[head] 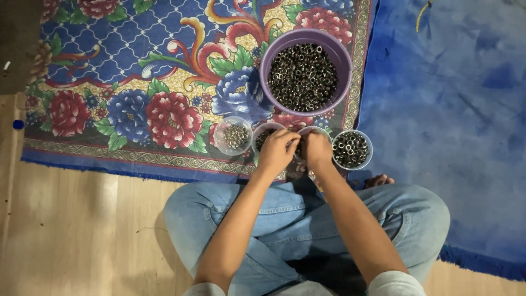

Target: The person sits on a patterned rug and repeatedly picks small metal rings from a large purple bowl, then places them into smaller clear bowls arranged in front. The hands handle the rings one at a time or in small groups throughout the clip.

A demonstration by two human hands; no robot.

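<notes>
Metal eyelets fill the purple bucket point(305, 74) and the clear cups point(350, 149) on the floral rug point(131, 82), where the left hand point(276, 151) and right hand point(318, 149) meet fingers curled over the middle cups, pinching something too small to tell, so working low over them should keep dropped pieces contained.

I see two small clear cups point(313, 133) side by side on the flowery rug, partly hidden, with little metal rings point(264, 137) inside, at six o'clock from the big bowl.
</notes>
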